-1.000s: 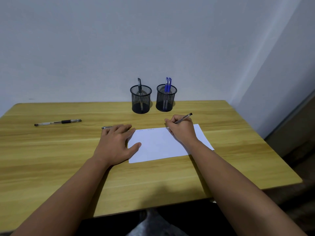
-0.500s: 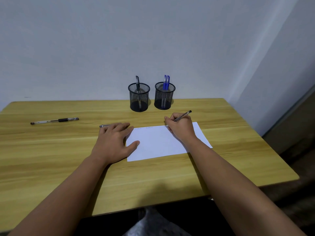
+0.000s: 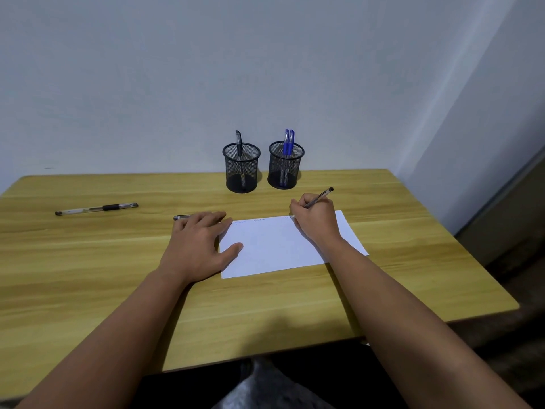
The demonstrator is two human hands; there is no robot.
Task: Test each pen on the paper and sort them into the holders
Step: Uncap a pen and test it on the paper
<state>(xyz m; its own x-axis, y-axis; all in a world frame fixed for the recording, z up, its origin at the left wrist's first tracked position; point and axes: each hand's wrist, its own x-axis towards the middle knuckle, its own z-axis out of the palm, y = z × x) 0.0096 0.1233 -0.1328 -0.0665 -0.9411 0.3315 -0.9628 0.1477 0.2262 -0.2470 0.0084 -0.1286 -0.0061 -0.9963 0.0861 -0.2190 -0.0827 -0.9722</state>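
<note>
Wooden, light yellow-brown, the worktop point(image 3: 88, 276) is filling the lower half of the head view, and a pale wall is standing behind it. A white paper point(image 3: 274, 246) is lying flat near the middle of the worktop. The right hand point(image 3: 317, 218) is resting on the far right part of the paper, with its fingers closed around a thin pen point(image 3: 320, 197); the pen's back end is pointing toward 2 o'clock and its tip is touching the paper near the far edge. Some small faint scribbles point(image 3: 250, 221) are showing along that far edge, too small to read. The left hand point(image 3: 200, 243) is lying flat with its fingers spread, holding nothing; its thumb and the side of its palm are pressing on the left edge of the paper. Just beyond its fingertips, at 12 o'clock from the hand, the end of another pen point(image 3: 181, 217) is sticking out, and the rest is hidden. At 10 o'clock from the paper, well apart, a clear pen with a black grip point(image 3: 97, 208) is lying on the worktop. At 12 o'clock from the paper two black mesh holders are standing side by side: the left holder point(image 3: 241, 169) is containing one black pen point(image 3: 239, 143), and the right holder point(image 3: 285, 166) is containing two blue pens point(image 3: 288, 141).
</note>
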